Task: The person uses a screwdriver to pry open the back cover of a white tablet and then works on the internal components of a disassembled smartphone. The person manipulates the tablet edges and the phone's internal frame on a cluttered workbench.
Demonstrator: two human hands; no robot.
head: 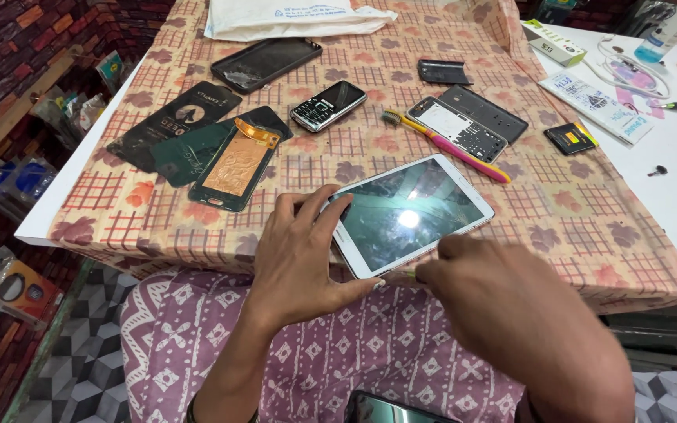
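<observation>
Bright, even overhead light; shadows soft and short. Hard white glare spot on the tablet screen [409, 213], which mirrors the lamp. Right hand [511, 313] smeared by motion blur; left hand [301, 262] sharp. Wide-angle stretch at frame edges, corners dimmer.

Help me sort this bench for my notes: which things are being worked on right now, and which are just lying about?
In hand:
white tablet, held by the left hand
right hand at the tablet's near edge

Lying about:
toothbrush
keypad phone
phone frame
dark back covers
small battery
white padded envelope
</observation>
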